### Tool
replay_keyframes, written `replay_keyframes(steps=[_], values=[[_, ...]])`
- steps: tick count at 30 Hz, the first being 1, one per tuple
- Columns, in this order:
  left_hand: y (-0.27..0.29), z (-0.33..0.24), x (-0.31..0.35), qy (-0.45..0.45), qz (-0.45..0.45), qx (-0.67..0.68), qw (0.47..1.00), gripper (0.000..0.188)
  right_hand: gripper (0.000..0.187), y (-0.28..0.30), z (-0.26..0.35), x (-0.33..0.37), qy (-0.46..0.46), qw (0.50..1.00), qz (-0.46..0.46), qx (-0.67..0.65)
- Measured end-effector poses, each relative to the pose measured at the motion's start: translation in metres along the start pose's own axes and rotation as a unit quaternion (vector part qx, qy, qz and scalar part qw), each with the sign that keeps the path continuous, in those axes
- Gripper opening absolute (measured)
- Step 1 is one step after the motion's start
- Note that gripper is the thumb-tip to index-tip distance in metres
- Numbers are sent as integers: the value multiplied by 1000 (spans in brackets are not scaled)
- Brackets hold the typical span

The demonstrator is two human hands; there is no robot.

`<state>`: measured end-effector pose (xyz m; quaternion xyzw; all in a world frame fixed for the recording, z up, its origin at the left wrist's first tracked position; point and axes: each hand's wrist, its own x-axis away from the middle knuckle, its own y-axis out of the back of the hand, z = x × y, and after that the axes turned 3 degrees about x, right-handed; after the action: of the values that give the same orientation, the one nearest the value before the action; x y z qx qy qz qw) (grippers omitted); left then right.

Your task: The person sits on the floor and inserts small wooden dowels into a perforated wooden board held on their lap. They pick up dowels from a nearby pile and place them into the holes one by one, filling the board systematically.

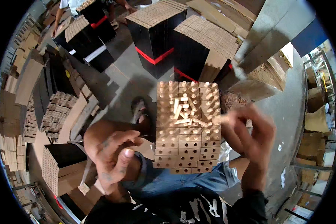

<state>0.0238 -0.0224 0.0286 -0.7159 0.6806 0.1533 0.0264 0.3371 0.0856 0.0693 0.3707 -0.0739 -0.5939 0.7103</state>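
A stack of drilled wooden blocks stands between my knees. Wooden dowels stick up from the holes in its far and middle rows; the nearer rows show bare holes. Several loose dowels lie in a heap on top among the upright ones. My left hand hovers left of the stack, thumb and fingers apart, holding nothing. Just past the stack's right edge is my right hand, smeared by motion. Its fingertips are pinched on what looks like a pale wooden dowel.
Black-sided stacks of drilled blocks with red straps stand ahead. Cut wooden strips are piled on the left, near another drilled stack. A concrete pillar and shelving are on the right. Another person's arm shows far left.
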Motion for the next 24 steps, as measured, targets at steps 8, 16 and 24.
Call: replay_keyframes(steps=[8,16,24], values=[[-12,-2,-9,-2,-4,-39,999,43,17,12,-5,37,29,993,96,65],[-18,-7,-18,40,-4,-63,997,43,34,16,10,29,167,948,205,179],[-11,4,-20,-101,91,-116,984,38,26,19,1,24,325,861,251,301]])
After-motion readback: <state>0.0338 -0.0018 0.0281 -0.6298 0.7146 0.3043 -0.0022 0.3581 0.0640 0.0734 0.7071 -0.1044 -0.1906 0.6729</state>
